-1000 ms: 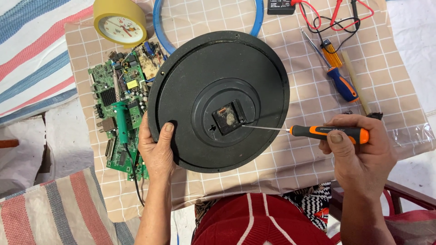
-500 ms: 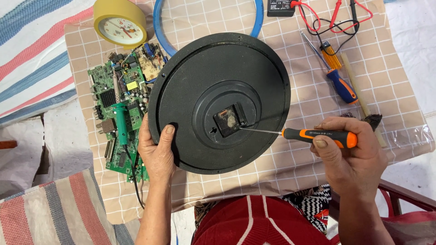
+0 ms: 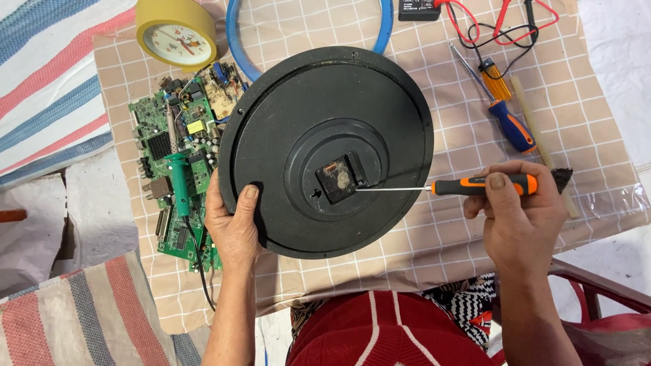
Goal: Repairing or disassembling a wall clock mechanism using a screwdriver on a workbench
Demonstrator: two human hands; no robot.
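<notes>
The round black clock back (image 3: 325,149) lies face down near the middle of the table (image 3: 597,135), on a checked beige cloth (image 3: 434,237). The left hand (image 3: 234,224) is clasped over its lower left rim, thumb on top, which seems meant to keep the disc from turning or sliding under the tool. The right hand (image 3: 522,217) is closed around the orange-and-black handle of a screwdriver (image 3: 475,186), held nearly level so that the thin shaft reaches in from the right; its tip sits at the square movement housing (image 3: 339,177) in the centre recess.

A green circuit board (image 3: 180,176) lies by the left edge of the table, with a green-handled soldering iron (image 3: 180,179) laid on it, its cord running toward the near edge. At the far left corner stands a small yellow round clock (image 3: 178,32) with a pale dial. A blue ring (image 3: 308,30) lies just beyond the black disc, partly under it. Toward the far right corner are red and black test leads (image 3: 502,20), a small black box (image 3: 419,8), a blue-and-amber screwdriver (image 3: 505,112) and a pale stick (image 3: 539,135), all within the right hand's reach. No label can be read by shape or colour
</notes>
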